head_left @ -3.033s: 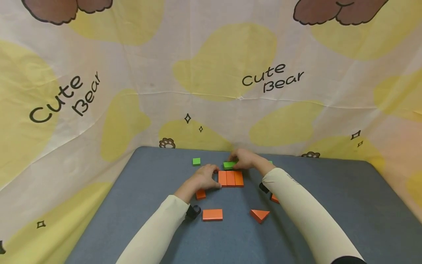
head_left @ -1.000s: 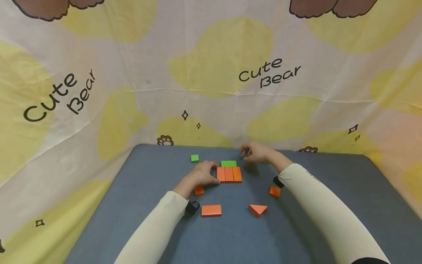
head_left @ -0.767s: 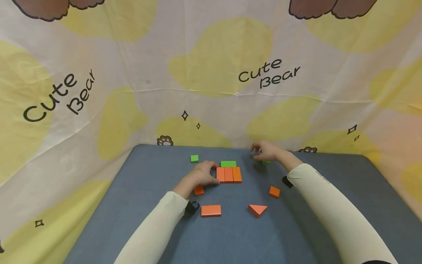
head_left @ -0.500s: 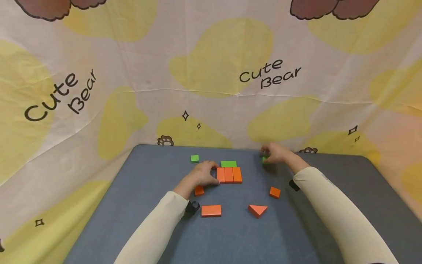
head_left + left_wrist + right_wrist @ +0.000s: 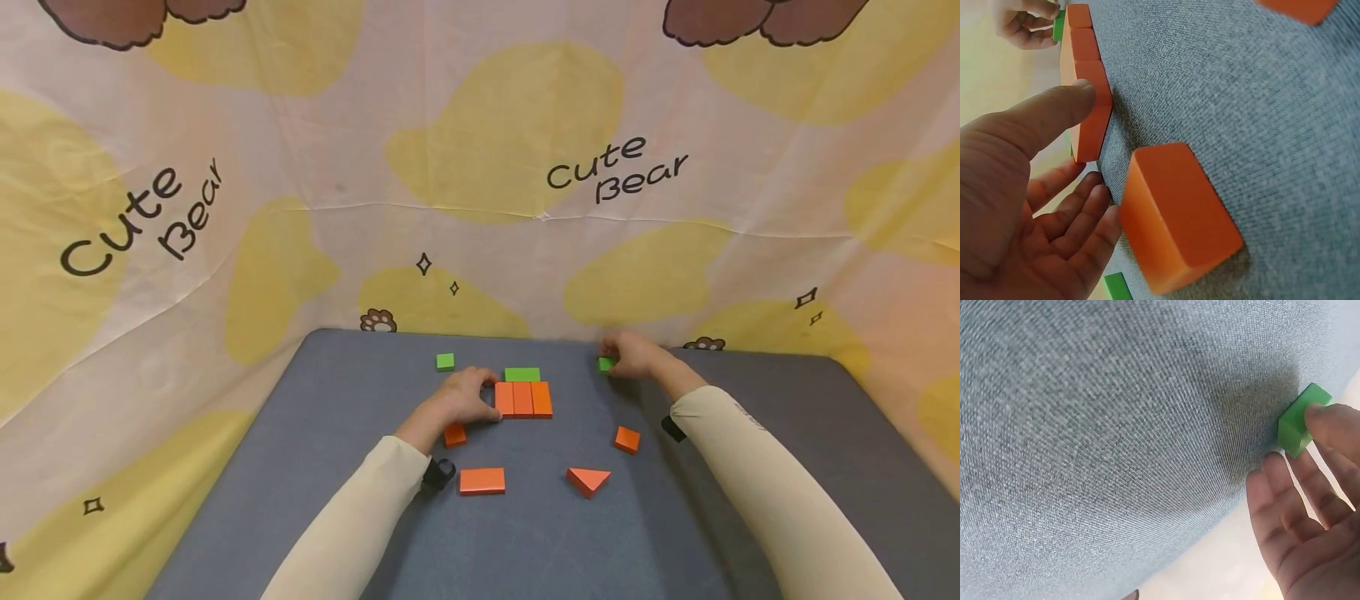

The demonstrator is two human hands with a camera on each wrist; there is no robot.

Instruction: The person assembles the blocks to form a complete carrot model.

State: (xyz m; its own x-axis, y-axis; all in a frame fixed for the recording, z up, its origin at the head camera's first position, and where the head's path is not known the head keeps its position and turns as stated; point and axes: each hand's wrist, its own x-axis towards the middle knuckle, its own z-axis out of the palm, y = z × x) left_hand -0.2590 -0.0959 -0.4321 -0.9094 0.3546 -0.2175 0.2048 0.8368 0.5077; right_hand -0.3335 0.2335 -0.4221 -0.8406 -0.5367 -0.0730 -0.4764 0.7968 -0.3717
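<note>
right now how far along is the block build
Done: three orange blocks sit side by side with a green block behind them. In hand: the right hand pinches a small green cube; the left hand steadies the row. Left: loose orange pieces and another green cube.

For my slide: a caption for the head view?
Left hand steadies three orange blocks; right hand touches a small green block.
</note>
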